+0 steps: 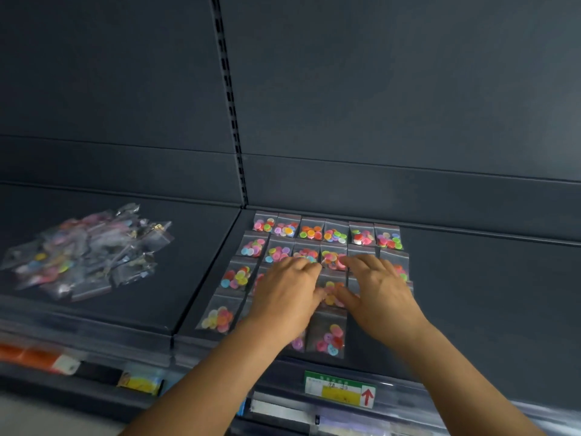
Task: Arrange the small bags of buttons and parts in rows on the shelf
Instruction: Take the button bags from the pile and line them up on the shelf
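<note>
**Both hands flat on the bag grid, fingers extended**

The left hand (284, 297) lies palm down on the grid of small clear plastic bags of coloured buttons (327, 236) laid out on the dark grey metal shelf (471, 294). Its fingers are nearly straight and spread only slightly; they press on the bags of the second and third rows and curl round nothing. The right hand (379, 292) lies just beside it, also palm down, fingers extended and resting on the bags to the right of centre. Both thumbs point inward and touch the bag between the hands (332, 292). Neither hand pinches or lifts a bag.

The grid occupies the right shelf section, starting at the back edge, in four visible rows. The front row holds a bag at the left end (219, 317) and one near the wrists (328, 338).

A loose heap of unsorted clear bags (85, 250) sits on the left shelf section, well apart from the hands. A green-and-yellow price label with a red arrow (339, 388) is fixed to the shelf's front edge.
</note>
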